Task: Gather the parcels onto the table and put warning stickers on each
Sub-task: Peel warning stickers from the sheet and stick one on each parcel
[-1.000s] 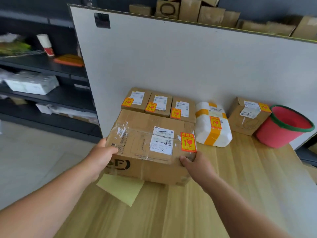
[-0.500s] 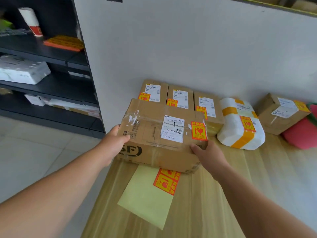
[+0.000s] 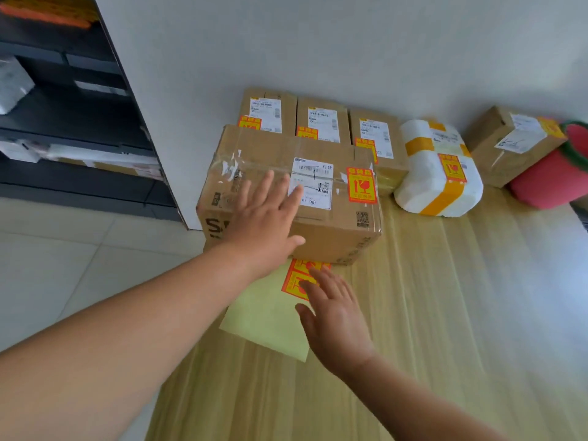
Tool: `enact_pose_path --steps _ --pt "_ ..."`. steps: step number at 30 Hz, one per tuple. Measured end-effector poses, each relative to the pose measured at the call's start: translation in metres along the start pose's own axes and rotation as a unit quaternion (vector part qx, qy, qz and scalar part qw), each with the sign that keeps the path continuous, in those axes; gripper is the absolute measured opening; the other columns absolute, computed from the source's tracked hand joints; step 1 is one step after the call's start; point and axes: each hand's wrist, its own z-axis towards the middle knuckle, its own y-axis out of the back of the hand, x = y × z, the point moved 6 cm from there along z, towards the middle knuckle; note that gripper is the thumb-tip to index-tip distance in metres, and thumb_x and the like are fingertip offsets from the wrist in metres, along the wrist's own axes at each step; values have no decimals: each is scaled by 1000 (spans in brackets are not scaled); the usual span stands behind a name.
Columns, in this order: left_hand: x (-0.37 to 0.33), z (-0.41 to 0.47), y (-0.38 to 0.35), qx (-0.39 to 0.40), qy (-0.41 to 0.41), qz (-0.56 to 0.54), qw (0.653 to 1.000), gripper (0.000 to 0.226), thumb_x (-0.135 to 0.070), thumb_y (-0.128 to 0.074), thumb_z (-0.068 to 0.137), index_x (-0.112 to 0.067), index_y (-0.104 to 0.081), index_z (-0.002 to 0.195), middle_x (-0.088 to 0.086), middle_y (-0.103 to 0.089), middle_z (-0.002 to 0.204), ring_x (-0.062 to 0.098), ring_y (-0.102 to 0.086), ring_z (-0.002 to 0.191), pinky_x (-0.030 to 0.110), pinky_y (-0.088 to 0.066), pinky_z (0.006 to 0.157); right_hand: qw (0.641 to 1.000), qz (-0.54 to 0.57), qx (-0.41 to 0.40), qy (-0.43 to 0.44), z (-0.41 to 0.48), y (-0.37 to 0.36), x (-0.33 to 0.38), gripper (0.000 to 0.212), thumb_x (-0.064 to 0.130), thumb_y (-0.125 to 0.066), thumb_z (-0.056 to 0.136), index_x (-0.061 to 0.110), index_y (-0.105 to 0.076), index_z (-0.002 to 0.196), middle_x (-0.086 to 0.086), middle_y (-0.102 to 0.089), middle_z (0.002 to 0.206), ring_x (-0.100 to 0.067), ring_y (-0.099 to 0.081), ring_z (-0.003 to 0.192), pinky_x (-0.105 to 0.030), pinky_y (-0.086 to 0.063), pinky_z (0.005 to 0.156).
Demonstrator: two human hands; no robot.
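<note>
A large cardboard parcel point(image 3: 337, 224) with a white label and an orange warning sticker point(image 3: 361, 185) stands on the wooden table point(image 3: 461, 313). My left hand point(image 3: 265, 224) hovers spread over its near top, holding nothing. My right hand point(image 3: 334, 316) is open with fingers apart over the pale yellow sticker sheet point(image 3: 264, 316), whose orange stickers point(image 3: 296, 276) peek out by the fingertips. Behind stand three small stickered boxes point(image 3: 321, 122), a white foam parcel point(image 3: 436, 173) with yellow tape, and another stickered box point(image 3: 512, 144).
A pink bucket with a green rim point(image 3: 556, 176) sits at the table's right edge. A white board point(image 3: 318, 43) rises behind the parcels. Dark shelving point(image 3: 63, 122) with packages stands at the left over a tiled floor point(image 3: 79, 265).
Both hands have let go of the large parcel, now set down. The left hand lifted over its top; the right hand drew back onto the sticker sheet. The view tilted down.
</note>
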Motion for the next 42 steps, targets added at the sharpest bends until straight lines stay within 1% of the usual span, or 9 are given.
enact_pose_path --steps 2,5,11,13,16,17,22,32,42 --pt "-11 6 -9 11 -16 14 1000 78 -52 -38 96 -24 8 152 3 16 160 26 21 145 48 12 116 994 -30 95 -31 3 -30 -1 46 38 -43 94 14 -56 131 -11 -46 145 -31 -36 139 -44 -18 114" --pt "-23 15 -22 16 -31 39 999 74 -47 -38 98 -23 7 152 5 15 160 27 20 145 49 10 117 973 -55 217 -60 7 -71 -16 63 46 -31 100 19 -12 154 -3 1 162 -25 8 148 -41 4 119" --pt "-20 27 -32 -8 -16 62 998 65 -31 -36 101 -22 3 152 8 5 161 31 6 147 49 0 117 954 -119 272 -29 -26 -81 -45 69 53 -21 98 25 12 152 7 25 155 -22 24 144 -41 11 117" --pt "-16 26 -31 -16 -6 59 998 64 -30 -36 101 -22 1 152 7 4 161 30 4 147 48 -2 117 955 -125 266 -25 -54 -71 -64 70 56 -16 93 24 6 152 7 22 153 -23 17 145 -42 5 118" --pt "-12 23 -31 -16 4 67 998 64 -29 -37 101 -22 0 152 6 3 161 29 3 147 47 -2 118 946 -123 289 -82 -103 -53 -106 70 58 -30 85 23 -39 145 3 -24 152 -26 -36 139 -41 -23 114" --pt "-13 22 -31 -15 12 70 997 64 -29 -37 101 -22 0 152 6 3 161 29 3 147 47 -2 118 942 -129 292 -108 -117 -46 -124 70 59 -31 84 23 -43 143 3 -30 151 -26 -39 136 -40 -22 110" --pt "-66 16 -29 -39 3 72 997 71 -34 -43 97 -17 -2 153 9 3 161 28 6 147 45 3 117 934 -130 281 -180 -140 -1 -224 70 63 -12 93 32 14 150 11 23 155 -16 21 144 -38 11 117" --pt "-304 26 -97 117 -151 54 980 67 -39 -26 102 -22 19 149 1 27 154 22 26 142 40 21 109 919 -130 233 -290 -122 60 -378 66 19 -35 97 28 -2 154 0 18 160 -28 19 146 -49 5 117" --pt "-441 65 -177 301 -210 40 929 64 -40 -33 101 -19 -2 153 3 12 160 22 14 146 42 8 118 938 -43 227 -260 -159 70 -457 61 40 -28 101 34 6 152 9 23 157 -19 22 145 -42 10 116"
